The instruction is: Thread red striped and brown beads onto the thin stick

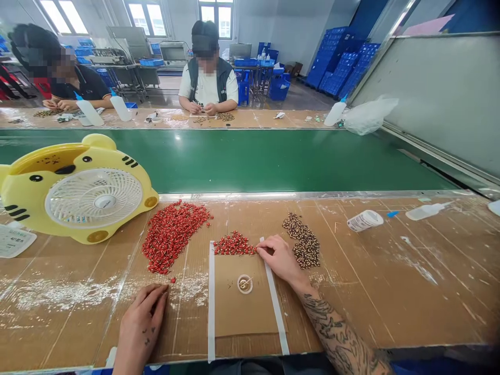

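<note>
My left hand point(141, 322) lies flat on the cardboard-covered table with its fingers slightly curled, holding nothing, just below a big pile of small red pieces point(172, 233). My right hand point(282, 259) rests at the top right of a taped cardboard square point(238, 307), fingertips pinched beside a smaller row of red pieces point(233, 244); what they pinch is too small to name. A heap of dark brown pieces point(303, 241) lies right of that hand. A small round clear cap point(245, 284) sits on the square.
A yellow tiger-shaped desk fan point(78, 190) lies at the left. A white tape roll point(365, 220) and a squeeze bottle point(426, 211) lie at the right. A green conveyor belt point(250, 159) runs across; two people work at the far side.
</note>
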